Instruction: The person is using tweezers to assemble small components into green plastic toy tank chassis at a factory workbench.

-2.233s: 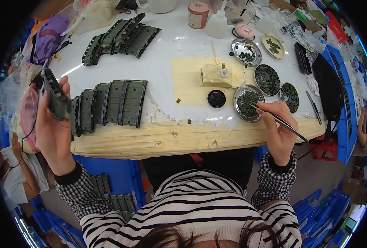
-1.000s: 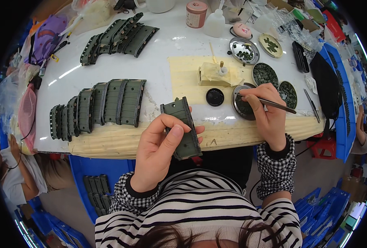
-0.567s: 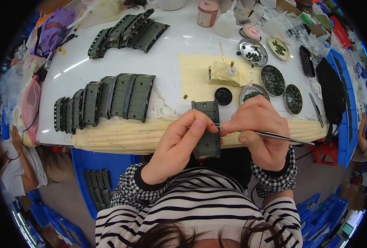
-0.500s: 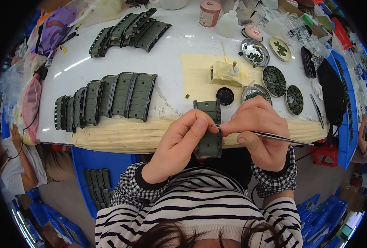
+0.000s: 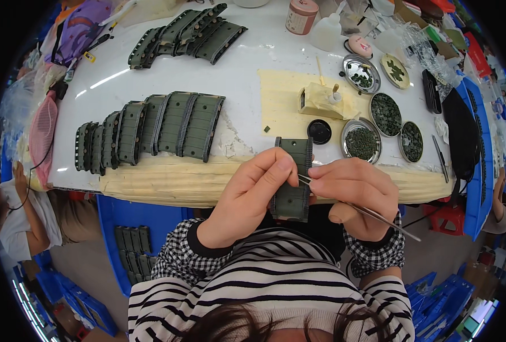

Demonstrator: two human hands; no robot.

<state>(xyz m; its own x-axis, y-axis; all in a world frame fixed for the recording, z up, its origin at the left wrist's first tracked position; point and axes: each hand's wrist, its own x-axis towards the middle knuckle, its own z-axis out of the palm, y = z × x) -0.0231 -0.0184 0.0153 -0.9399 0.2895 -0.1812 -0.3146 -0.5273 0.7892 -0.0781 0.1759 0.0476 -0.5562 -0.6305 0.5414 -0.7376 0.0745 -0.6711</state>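
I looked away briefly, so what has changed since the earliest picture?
The left hand brought its green part rightward, from the table's left end to its near edge. The right hand left the dish; its tweezers moved leftward to the part. Both holds and the dish's place stayed.

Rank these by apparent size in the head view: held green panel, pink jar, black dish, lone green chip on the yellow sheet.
1. Green panel, partly hidden, nearer the camera
2. Pink jar
3. Black dish
4. Green chip
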